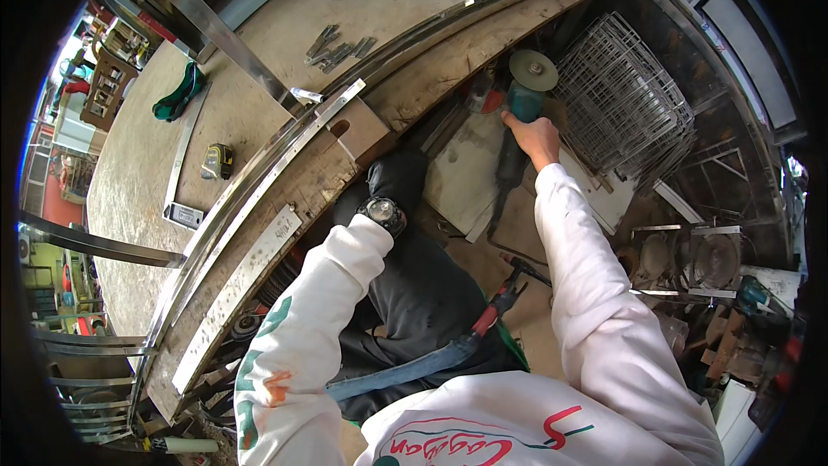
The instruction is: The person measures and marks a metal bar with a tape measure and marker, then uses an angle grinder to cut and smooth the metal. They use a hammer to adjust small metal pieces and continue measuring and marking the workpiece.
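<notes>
We are holding a green grinder [525, 102] with our right grip [536, 138] clenching round its body. Its round disc [535, 71] is peeking out at the far end. The grinder is showing between the wire racks [623, 91] and the worktop [129, 198]. Our left grip is hiding past the black watch [382, 213], so we cannot tell what it is doing. A yellow and black tape measure [217, 161] is lying on the worktop.

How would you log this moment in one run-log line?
Right hand: gripping angle grinder | left hand: not visible beyond wristwatch | right of grinder: wire racks | tabletop: tape measure
</notes>
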`<state>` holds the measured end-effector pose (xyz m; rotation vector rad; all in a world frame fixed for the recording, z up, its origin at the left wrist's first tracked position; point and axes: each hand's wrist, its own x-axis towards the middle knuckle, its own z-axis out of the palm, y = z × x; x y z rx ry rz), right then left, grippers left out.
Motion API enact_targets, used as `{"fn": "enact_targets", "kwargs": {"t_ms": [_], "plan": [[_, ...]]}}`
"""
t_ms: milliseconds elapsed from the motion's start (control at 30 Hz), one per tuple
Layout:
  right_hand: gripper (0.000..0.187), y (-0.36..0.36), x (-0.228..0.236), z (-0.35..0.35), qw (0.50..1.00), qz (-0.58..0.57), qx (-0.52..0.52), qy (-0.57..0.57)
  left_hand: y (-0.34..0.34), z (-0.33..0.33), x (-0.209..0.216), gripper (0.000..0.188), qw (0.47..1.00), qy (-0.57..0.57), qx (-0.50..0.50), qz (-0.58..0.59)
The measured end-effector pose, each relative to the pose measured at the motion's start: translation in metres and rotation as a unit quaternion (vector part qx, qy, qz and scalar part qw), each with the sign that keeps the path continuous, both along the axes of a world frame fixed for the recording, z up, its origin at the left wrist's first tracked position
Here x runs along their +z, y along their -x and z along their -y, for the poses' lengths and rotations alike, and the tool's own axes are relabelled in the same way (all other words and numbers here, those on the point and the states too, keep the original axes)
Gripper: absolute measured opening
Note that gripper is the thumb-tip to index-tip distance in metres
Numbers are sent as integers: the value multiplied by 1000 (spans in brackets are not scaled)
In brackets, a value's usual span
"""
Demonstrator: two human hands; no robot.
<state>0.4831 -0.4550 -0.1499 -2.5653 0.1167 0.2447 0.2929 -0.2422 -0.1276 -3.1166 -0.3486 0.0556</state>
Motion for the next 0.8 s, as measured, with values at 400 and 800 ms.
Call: {"fn": "enact_targets", "kwargs": {"t_ms": [400, 800], "plan": [[80, 37, 2, 12, 998, 2, 35, -45, 53, -12, 45, 29, 944, 306, 26, 121], [77, 69, -6, -5, 996, 61, 71, -6, 174, -47, 103, 24, 525, 783, 264, 203]]}}
